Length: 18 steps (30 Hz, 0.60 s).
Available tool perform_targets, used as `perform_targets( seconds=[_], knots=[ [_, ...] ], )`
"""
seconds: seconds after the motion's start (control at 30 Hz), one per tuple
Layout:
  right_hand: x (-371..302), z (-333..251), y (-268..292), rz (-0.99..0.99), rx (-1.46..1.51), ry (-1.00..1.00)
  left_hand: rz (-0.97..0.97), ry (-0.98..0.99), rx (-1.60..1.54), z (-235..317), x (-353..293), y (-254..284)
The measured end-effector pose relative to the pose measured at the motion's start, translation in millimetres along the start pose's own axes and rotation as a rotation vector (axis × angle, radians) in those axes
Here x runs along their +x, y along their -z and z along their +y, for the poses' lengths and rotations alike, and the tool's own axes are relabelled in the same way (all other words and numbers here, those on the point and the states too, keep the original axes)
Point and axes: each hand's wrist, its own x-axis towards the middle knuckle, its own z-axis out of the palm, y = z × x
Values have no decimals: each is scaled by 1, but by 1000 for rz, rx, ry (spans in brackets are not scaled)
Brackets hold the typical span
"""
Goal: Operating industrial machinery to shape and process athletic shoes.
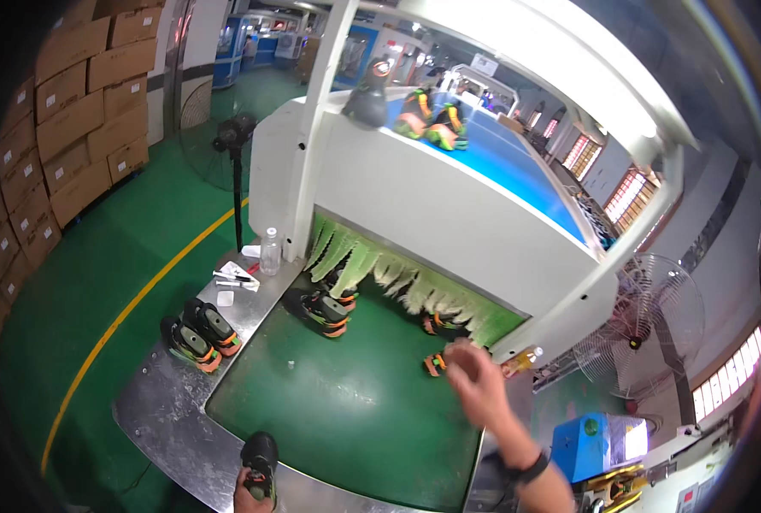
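From my remote feed, the biggest thing I see is the white machine [423,192] ahead, with a blue conveyor [500,184] running away across its top. Stacked brown cartons [90,128] rise on the left, above a green floor [154,231] crossed by a curved yellow line. In front of me lies a green belt [346,402], edged by a metal desk [162,406] at the left and near sides. A ragged green fringe [389,272] hangs over the machine's opening. One fan [635,343] stands at the right, another [233,132] at the back left, and a blue unit [578,449] sits at lower right.

My right hand [476,385] is above the belt's right side, its fingers loosely bent and parted from the thumb; I can't tell whether it touches the orange-trimmed shoe [434,365] just beyond. My left hand [250,496], partly cut off at the lower edge, grips a black shoe [261,453] over the near rim. Two dark shoes [319,312] sit at the fringe's left end, and a further shoe [440,325] lies under its right half. A pair of shoes [192,346] rests on the desk; two brighter ones [446,128] stand up on the blue conveyor.

Smaller still are the black wristband [532,468], a clear bottle [270,254], a yellowish bottle [530,356] and pens [237,283].
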Motion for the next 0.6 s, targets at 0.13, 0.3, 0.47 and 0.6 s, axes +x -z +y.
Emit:
perform_targets(
  seconds=[0.13,0.3,0.47,0.6],
  knots=[
    [212,17,-8,55,-465,341,247,-254,187,35,18,-17],
    [437,-40,18,586,-800,486,82,-107,493,-23,89,-42],
    [530,2,32,709,-420,172,-40,85,826,-93,135,-79],
    [534,10,7,599,-489,249,-194,221,1142,-118,105,-62]
  ],
)
